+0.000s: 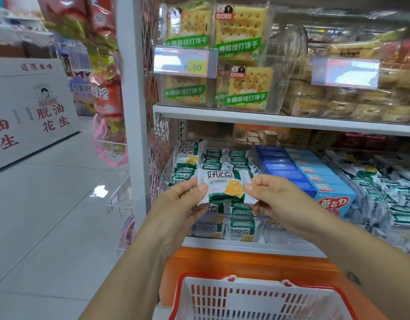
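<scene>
Cracker packet (226, 188): flat, glossy, crimped-edged.

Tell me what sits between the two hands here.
A green-and-white cracker packet spans the gap; the left hand and right hand each pinch one side edge, as the head view shows.

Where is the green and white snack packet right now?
The snack packet sits mid head view, pinched between left hand and right hand, above the red basket.
</scene>
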A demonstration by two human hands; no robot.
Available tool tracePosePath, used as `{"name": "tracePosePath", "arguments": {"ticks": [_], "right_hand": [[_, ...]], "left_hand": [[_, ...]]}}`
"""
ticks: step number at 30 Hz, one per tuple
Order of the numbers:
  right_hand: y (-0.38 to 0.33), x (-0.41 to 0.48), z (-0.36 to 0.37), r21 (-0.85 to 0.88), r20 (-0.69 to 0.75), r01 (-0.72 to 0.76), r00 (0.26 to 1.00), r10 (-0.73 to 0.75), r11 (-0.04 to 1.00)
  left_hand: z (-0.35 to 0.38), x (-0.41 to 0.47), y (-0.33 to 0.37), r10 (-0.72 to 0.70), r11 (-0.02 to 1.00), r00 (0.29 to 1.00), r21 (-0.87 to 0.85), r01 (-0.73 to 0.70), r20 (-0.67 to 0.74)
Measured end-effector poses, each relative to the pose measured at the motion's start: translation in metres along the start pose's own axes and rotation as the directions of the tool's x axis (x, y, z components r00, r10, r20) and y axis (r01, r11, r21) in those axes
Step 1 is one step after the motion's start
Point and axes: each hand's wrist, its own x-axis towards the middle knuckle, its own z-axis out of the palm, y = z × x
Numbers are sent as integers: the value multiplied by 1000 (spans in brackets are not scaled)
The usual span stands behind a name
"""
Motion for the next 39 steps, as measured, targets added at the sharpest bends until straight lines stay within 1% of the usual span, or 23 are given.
{"name": "tracePosePath", "arguments": {"ticks": [5,7,8,9,10,11,12,13,14,15,16,18,20,21,23,24,26,30,32,34,39], "right_hand": [[6,5,-1,236,8,-149,988,152,960],[6,5,0,306,-2,-164,985,173,938],[5,5,0,308,-14,-148,987,159,940],[4,4,0,263,-31,-112,992,125,958],[3,2,-1,164,-52,-49,997,58,985],[0,-1,-2,27,-75,25,997,-23,999],[-4,-4,-3,-108,-84,106,990,-115,988],[-9,-8,-3,-207,-88,169,978,-191,964],[-12,-10,-4,-257,-90,218,965,-248,941],[-14,-12,-4,-275,-84,243,958,-275,930],[-14,-13,-4,-253,-74,250,958,-276,935],[-16,-13,-3,-136,-50,218,973,-226,966],[-12,-12,-4,-52,-49,165,985,-168,985],[-10,-12,-4,-67,-55,153,986,-156,986],[-4,-12,-3,-153,-74,146,985,-158,977],[-2,-13,-3,-161,-90,150,982,-166,975],[-1,-13,-1,-114,-121,150,979,-163,982],[-2,-15,1,-78,-139,183,971,-193,980],[0,-16,1,-77,-149,208,965,-218,975],[-1,-17,2,-82,-151,225,960,-235,971],[-1,-21,1,-110,-151,271,946,-286,956]], "left_hand": [[6,-4,1,-21,999,1000,-42,20,-18],[4,-4,1,-30,999,999,-35,29,-32],[3,-4,1,-32,999,999,-21,32,-35],[1,-4,2,-29,1000,999,12,29,-37],[-1,-3,1,-7,996,999,85,10,-44],[-3,-2,1,27,984,998,178,-18,-51],[-5,-2,1,64,967,996,250,-48,-57],[-6,-2,2,97,954,993,291,-75,-61],[-6,-2,3,116,952,992,290,-95,-57],[-4,-4,5,115,959,992,266,-99,-44],[-2,-6,6,103,969,994,227,-95,-24],[3,-10,10,75,983,997,166,-74,1],[5,-13,11,56,986,998,154,-58,18],[6,-13,10,80,972,997,222,-81,15],[6,-14,6,191,873,982,456,-173,8],[7,-15,4,243,828,970,521,-206,-3],[9,-16,2,293,814,956,527,-245,-9],[9,-13,2,312,824,949,490,-286,29],[8,-13,1,312,830,948,467,-306,66],[8,-14,1,321,811,942,485,-326,97],[6,-11,-1,388,783,916,488,-385,101]]}}
